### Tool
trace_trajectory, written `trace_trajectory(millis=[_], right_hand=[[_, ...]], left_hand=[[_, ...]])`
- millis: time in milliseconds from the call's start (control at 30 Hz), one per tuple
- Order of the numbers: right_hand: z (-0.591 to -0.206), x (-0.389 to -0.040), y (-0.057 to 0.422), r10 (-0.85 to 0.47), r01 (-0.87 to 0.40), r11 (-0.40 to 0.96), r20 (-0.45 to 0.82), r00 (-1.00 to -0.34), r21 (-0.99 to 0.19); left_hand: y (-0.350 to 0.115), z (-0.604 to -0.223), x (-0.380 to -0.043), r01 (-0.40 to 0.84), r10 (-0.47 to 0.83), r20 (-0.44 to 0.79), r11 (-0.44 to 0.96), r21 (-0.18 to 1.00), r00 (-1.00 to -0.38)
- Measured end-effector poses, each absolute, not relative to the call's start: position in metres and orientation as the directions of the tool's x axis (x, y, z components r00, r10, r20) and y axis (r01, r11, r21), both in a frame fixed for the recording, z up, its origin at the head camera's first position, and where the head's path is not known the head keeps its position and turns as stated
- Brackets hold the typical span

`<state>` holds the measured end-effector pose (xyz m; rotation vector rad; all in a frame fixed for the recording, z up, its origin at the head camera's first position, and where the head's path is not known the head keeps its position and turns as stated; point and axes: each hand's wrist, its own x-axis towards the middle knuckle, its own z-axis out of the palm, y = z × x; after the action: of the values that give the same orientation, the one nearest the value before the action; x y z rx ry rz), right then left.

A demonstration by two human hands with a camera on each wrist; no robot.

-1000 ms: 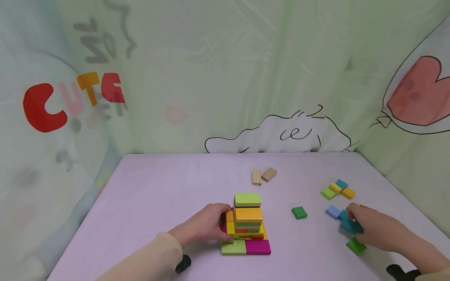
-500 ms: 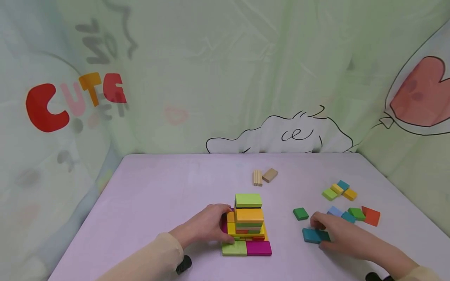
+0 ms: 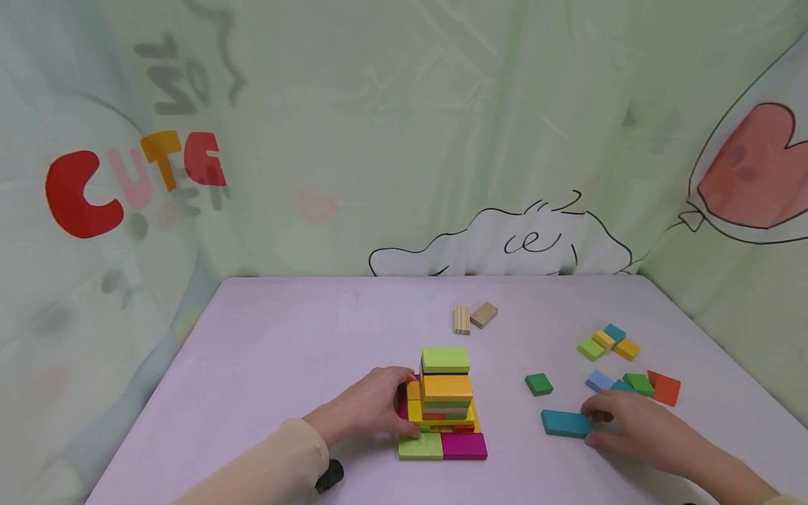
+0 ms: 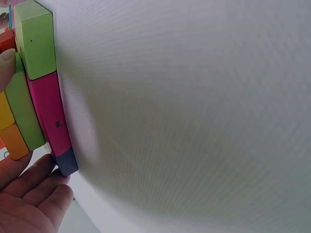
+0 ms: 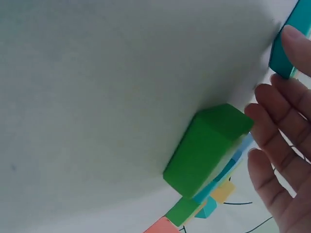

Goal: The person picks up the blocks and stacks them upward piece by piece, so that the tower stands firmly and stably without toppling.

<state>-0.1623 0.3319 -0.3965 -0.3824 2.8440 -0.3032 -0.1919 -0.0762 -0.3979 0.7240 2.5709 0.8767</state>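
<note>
My left hand (image 3: pixel 372 401) grips the left side of a stepped stack of colored wooden blocks (image 3: pixel 446 387), thumb at the front and fingers behind. In the left wrist view its fingertips lie by a dark blue block (image 4: pixel 67 162), beyond a magenta block (image 4: pixel 51 114) and a lime block (image 4: pixel 36 41). To the right of the stack, a long teal block (image 3: pixel 564 423) lies apart. My right hand (image 3: pixel 637 428) pinches its right end between thumb and index finger. The right wrist view shows the thumb over that teal block (image 5: pixel 282 56), other fingers loosely bent.
A green block (image 3: pixel 539 384) lies between stack and right hand. Beyond that hand are blue, green and red blocks (image 3: pixel 664 388); farther back sits a small multicolored cluster (image 3: pixel 604 341). Two plain wood blocks (image 3: pixel 484 315) lie behind the stack. Another green block (image 5: pixel 204 150) is under my right wrist.
My right hand has brought the teal block leftward from the loose blocks toward the stack, then shifted right to its end while the block stays put. The left hand has not moved.
</note>
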Motion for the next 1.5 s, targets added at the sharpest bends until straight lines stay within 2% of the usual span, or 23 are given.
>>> trace_trajectory(millis=[133, 233, 367, 433, 600, 800, 1067, 1267, 1500], right_hand=[[-0.388, -0.16, 0.33, -0.32, -0.27, 0.926, -0.17, -0.932, -0.263], [-0.372, -0.158, 0.321, -0.396, -0.365, 0.885, -0.053, -0.917, -0.29], [-0.344, -0.155, 0.289, -0.462, -0.468, 0.837, 0.09, -0.882, -0.283], [-0.331, -0.154, 0.268, -0.467, -0.481, 0.837, 0.118, -0.876, -0.262], [-0.313, -0.152, 0.225, -0.506, -0.524, 0.826, 0.137, -0.852, -0.21], [-0.309, -0.156, 0.198, -0.573, -0.596, 0.786, 0.165, -0.803, -0.167], [-0.308, -0.16, 0.184, -0.606, -0.625, 0.772, 0.163, -0.779, -0.116], [-0.31, -0.161, 0.177, -0.6, -0.614, 0.777, 0.134, -0.789, -0.135], [-0.31, -0.162, 0.177, -0.616, -0.636, 0.76, 0.163, -0.771, -0.137]], left_hand=[[-0.076, -0.399, -0.192, 0.352, 0.559, -0.145, 0.682, 0.641, -0.817], [-0.077, -0.399, -0.193, 0.346, 0.553, -0.148, 0.685, 0.641, -0.82], [-0.078, -0.398, -0.193, 0.345, 0.553, -0.146, 0.682, 0.645, -0.82], [-0.078, -0.397, -0.192, 0.351, 0.559, -0.14, 0.676, 0.648, -0.817], [-0.077, -0.396, -0.192, 0.353, 0.564, -0.135, 0.666, 0.657, -0.815], [-0.075, -0.397, -0.193, 0.346, 0.56, -0.142, 0.67, 0.657, -0.816], [-0.076, -0.396, -0.192, 0.366, 0.564, -0.127, 0.674, 0.642, -0.816], [-0.076, -0.397, -0.191, 0.363, 0.566, -0.127, 0.668, 0.65, -0.815], [-0.076, -0.398, -0.19, 0.367, 0.572, -0.118, 0.657, 0.658, -0.812]])
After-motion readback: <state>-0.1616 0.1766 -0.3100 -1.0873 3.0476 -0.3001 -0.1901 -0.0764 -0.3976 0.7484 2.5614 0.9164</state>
